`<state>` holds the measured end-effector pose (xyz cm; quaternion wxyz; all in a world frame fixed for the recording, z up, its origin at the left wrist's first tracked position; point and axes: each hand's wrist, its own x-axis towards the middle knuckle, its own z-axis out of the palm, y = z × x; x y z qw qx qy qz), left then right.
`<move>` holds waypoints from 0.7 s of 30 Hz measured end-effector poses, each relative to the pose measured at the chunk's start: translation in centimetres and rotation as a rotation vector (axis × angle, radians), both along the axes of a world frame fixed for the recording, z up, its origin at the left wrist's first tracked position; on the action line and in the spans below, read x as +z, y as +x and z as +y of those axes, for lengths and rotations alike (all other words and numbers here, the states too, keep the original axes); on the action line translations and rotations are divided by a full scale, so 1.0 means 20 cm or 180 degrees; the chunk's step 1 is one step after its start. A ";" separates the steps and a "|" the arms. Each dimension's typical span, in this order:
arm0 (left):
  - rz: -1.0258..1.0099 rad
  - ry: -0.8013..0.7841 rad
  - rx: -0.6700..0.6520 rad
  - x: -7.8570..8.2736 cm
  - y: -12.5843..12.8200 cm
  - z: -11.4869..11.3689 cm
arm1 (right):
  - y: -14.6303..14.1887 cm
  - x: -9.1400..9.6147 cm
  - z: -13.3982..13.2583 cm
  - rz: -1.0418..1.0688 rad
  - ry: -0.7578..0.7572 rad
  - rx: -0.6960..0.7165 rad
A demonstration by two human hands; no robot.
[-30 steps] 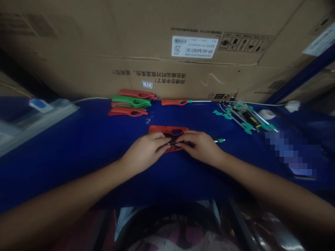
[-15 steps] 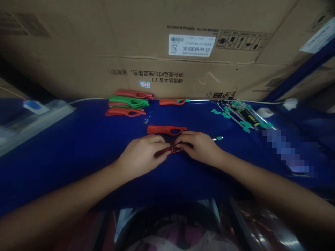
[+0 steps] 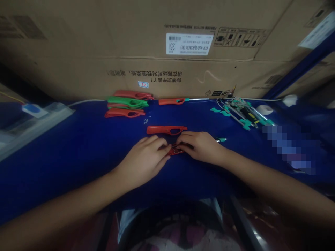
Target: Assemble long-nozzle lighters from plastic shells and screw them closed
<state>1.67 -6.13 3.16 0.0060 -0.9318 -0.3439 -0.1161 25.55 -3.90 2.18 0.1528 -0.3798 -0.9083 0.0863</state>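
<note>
My left hand [image 3: 146,158] and my right hand [image 3: 200,146] meet at the middle of the blue table [image 3: 78,146]. Both are closed on a red lighter half-shell [image 3: 175,150] that lies between their fingertips. A metal rod with a teal tip [image 3: 220,140] sticks out to the right from under my right hand. A second red half-shell [image 3: 166,129] lies flat just beyond my hands, untouched.
Red and green shells [image 3: 127,104] are stacked at the back left. An assembled red lighter [image 3: 180,101] lies along the cardboard box [image 3: 167,52]. Several teal-and-metal inner parts [image 3: 242,113] are piled at the back right. A clear tray [image 3: 34,115] stands at the left.
The red shell I hold has come a little nearer to me, away from the second shell. My left fingers have shifted over its left end. The view tilted slightly.
</note>
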 end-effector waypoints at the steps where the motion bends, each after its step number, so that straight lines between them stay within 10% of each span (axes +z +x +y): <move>1: -0.0021 -0.0009 0.0004 0.00 0.00 0.00 | 0.00 0.00 0.00 0.0060 -0.0034 -0.0019; 21: -0.1151 -0.0760 0.0022 -0.08 -0.01 0.05 | 0.00 0.01 0.03 0.0457 -0.0419 0.0035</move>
